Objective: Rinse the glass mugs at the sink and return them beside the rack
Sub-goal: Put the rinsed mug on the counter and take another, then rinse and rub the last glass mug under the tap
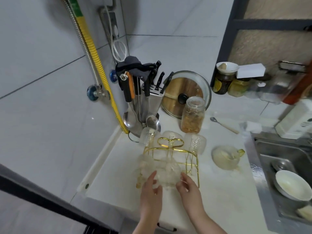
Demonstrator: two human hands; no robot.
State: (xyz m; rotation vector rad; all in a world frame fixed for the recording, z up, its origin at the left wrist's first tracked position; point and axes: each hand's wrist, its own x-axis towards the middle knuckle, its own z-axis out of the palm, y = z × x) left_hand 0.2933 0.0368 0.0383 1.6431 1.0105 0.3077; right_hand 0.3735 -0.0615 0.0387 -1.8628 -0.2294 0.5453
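At the 3 o'clock edge of your view sits the largest fixture, the stainless steel sink [270, 159], holding a white ceramic bowl [293, 184]. The white stone countertop [228, 191] fills the centre. On it, toward 12 o'clock, stand a steel knife block [152, 97], a round glass pot lid [185, 93] and a tall glass storage jar [193, 114].

The gold wire mug rack [172, 152] stands at centre. Textured clear glass mugs [195, 143] hang inverted on its far pegs; one more clear glass mug with a yellow handle [226, 157] lies on the counter between rack and sink.

Your left hand [151, 191] and right hand [190, 187] are at 6 o'clock, on either side of the nearest mugs on the rack [166, 173]. Fingers are moderately spread and lightly curved against the glass; motion blur prevents confirming a closed grip on either side.

Hazards from this position:
- Lifting at an angle may catch a mug on its peg and tip the light wire rack, spilling the far mugs.
- Textured glass may slip if wet; secure a full grip before lifting.
- The mug lying on the counter is in the carry path toward the sink; a swing at 3 o'clock could strike it.
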